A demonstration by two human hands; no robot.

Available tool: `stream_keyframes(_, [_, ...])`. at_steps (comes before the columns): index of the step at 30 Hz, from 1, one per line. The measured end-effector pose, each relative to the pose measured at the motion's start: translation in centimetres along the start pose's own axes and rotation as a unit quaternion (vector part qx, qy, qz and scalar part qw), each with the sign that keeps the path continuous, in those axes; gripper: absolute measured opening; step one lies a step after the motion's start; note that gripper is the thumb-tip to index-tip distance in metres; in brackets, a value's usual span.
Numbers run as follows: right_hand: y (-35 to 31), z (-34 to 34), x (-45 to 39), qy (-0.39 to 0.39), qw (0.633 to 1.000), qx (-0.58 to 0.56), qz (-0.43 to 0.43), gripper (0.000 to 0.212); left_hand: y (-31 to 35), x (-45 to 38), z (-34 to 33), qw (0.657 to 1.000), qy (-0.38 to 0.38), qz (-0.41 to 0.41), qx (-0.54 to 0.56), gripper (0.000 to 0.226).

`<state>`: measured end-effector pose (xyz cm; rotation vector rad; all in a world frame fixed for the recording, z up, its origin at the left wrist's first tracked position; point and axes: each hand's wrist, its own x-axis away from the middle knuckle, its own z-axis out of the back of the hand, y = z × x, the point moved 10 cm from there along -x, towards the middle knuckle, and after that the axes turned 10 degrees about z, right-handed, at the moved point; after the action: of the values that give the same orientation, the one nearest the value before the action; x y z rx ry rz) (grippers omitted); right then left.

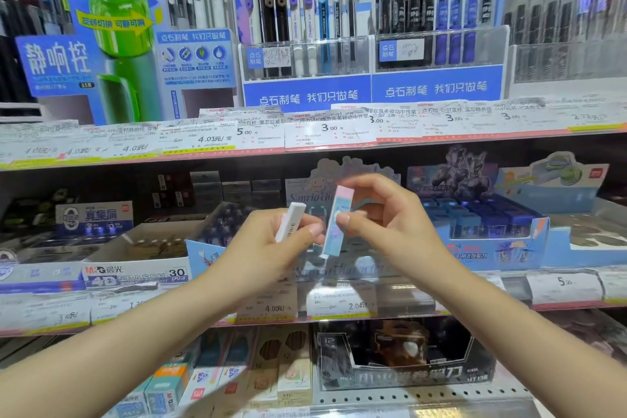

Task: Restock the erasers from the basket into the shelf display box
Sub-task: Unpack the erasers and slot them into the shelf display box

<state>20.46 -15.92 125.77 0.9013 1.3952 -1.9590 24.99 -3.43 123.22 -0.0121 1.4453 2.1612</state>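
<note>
My left hand (pixel 271 244) grips a white eraser (pixel 291 220) with a barcode on its side, held tilted in front of the middle shelf. My right hand (pixel 383 217) pinches a long pastel pink-and-blue eraser (pixel 337 220) by thumb and fingers, nearly upright, right beside the white one. Behind both hands stands the pale blue cartoon-printed display box (pixel 342 268), mostly hidden by the hands. The basket is out of view.
A white M&G eraser box (pixel 135 268) sits left of the display box, a blue sharpener display (pixel 492 231) to the right. Price-tag rails (pixel 339 305) run along the shelf edges. Pens hang on the upper shelf (pixel 305 44), more boxes below (pixel 400 360).
</note>
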Motion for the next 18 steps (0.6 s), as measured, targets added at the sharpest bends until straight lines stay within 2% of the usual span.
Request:
stream_keyframes(2, [0.4,0.6,-0.7,-0.001,1.000,0.028,-0.001,0.034,0.8,-0.1,0.7,0.992,0.025,-0.061,-0.111,0.025])
stream_keyframes(4, [1.2,0.9,-1.3,-0.011,0.998,0.062,-0.006,0.037,1.5,0.0,0.8,0.957,0.046,-0.128,-0.257,0.029])
stream_keyframes(6, [2.1,1.0,-1.7,-0.021,0.996,0.082,-0.014,0.038,1.3,-0.4,0.8,0.935,0.035,-0.132,-0.328,0.032])
stream_keyframes(9, [3.0,0.8,-1.8,-0.038,0.995,0.096,-0.018,0.038,0.1,-1.0,0.3,0.907,0.004,-0.095,-0.410,0.049])
stream_keyframes(12, [3.8,0.5,-1.8,-0.052,0.994,0.088,-0.030,0.039,-0.6,-1.2,0.1,0.896,-0.015,-0.072,-0.437,0.055])
stream_keyframes(18, [5.1,0.2,-0.9,-0.069,0.994,0.075,-0.034,0.037,-0.8,-1.4,0.3,0.914,-0.036,-0.059,-0.400,0.053])
